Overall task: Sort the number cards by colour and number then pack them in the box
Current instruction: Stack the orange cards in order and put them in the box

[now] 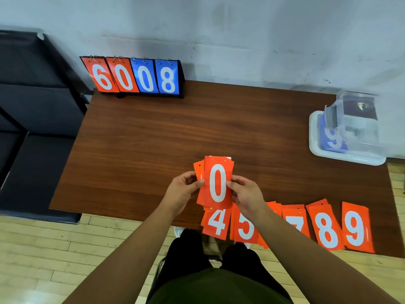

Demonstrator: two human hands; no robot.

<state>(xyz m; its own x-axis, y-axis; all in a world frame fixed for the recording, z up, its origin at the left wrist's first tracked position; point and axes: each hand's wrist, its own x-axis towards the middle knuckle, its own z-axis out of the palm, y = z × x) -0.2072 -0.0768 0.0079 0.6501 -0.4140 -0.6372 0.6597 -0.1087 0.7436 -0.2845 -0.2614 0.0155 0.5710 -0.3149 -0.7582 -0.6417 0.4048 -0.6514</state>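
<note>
Above the table's front edge I hold a stack of orange number cards (217,183) with a white 0 on top. My left hand (183,191) grips its left edge and my right hand (246,194) grips its right edge. Along the front edge lie orange piles showing 4 (215,222), 5 (244,229), 7 (295,218), 8 (326,229) and 9 (356,229). My right forearm hides a pile between 5 and 7. A clear plastic box (355,126) stands at the far right on its white lid (315,148), with a blue 9 card (333,139) seen through it.
A flip scoreboard (135,76) reading 6 0 0 8 stands at the table's back left corner against the wall. A black sofa (32,110) is to the left of the brown wooden table (175,128). The floor is pale wood.
</note>
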